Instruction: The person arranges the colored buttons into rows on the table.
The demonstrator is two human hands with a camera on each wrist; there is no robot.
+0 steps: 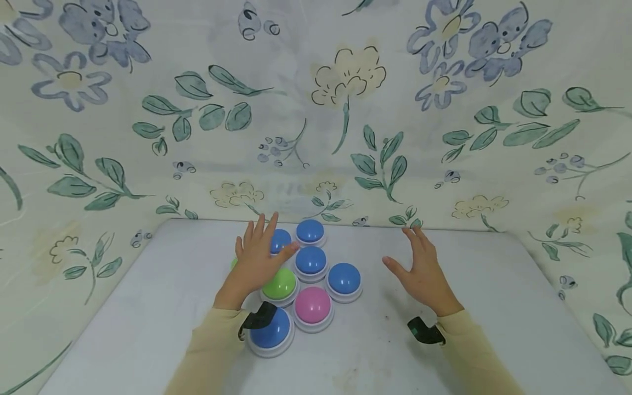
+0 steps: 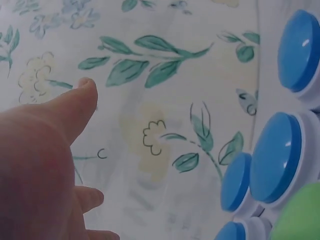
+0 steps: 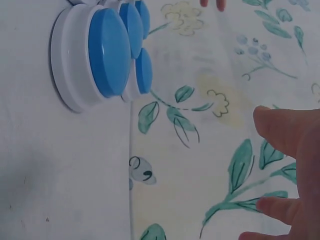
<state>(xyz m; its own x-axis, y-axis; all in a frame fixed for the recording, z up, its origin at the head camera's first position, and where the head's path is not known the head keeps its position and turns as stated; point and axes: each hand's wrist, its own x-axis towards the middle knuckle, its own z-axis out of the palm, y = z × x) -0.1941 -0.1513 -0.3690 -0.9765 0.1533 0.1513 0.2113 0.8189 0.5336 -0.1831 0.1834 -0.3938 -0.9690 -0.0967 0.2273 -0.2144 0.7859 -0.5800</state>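
Several round push buttons with white bases stand in a cluster on the white table. The pink button [image 1: 313, 305] is at the front, beside a blue button [image 1: 270, 329] near the left sleeve. A green button [image 1: 279, 283] lies partly under my left hand [image 1: 254, 260], which hovers with fingers spread and holds nothing. Another green one is mostly hidden behind that hand. On the right edge of the cluster sits a blue button [image 1: 344, 278]; further blue ones stand behind. My right hand [image 1: 422, 271] is raised to the right of them, its fingers extended and nothing in it.
The white table [image 1: 375, 356] ends at a back edge against a flower-patterned cloth [image 1: 296, 71], which also hangs at both sides. Each wrist wears a dark strap. A few small specks mark the table top near the right hand.
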